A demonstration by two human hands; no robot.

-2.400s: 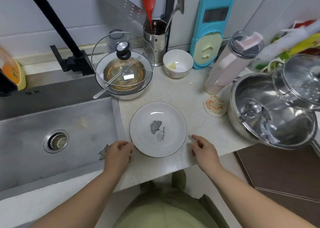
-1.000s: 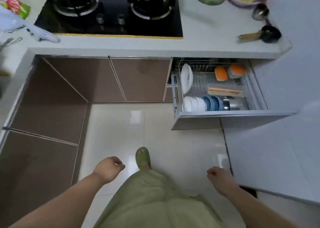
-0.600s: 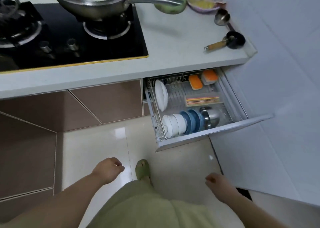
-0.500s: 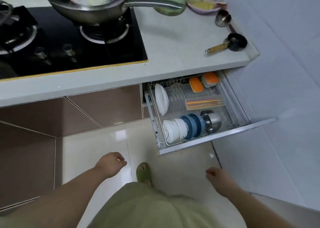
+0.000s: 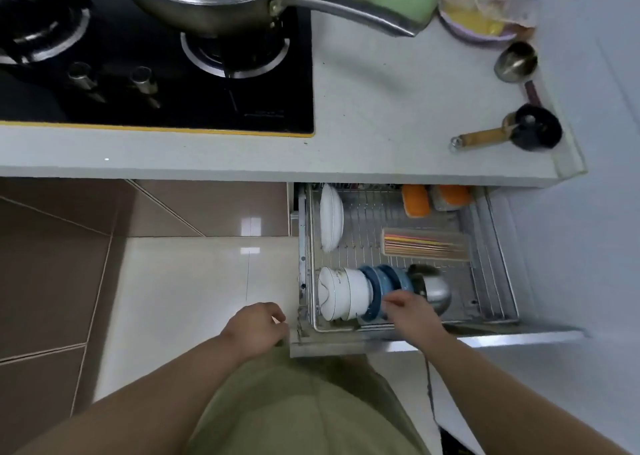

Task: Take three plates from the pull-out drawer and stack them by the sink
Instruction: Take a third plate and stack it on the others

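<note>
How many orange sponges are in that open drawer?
2. Both lie at the back of the drawer: one sponge left, the other right beside it. More may hide under the counter.

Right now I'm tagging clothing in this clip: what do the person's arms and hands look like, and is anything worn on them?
Both forearms are bare: no sleeves show. The left hand and right hand carry no gloves, rings, watch or bracelets that can be seen. Between the arms lies an olive-green garment.
</note>
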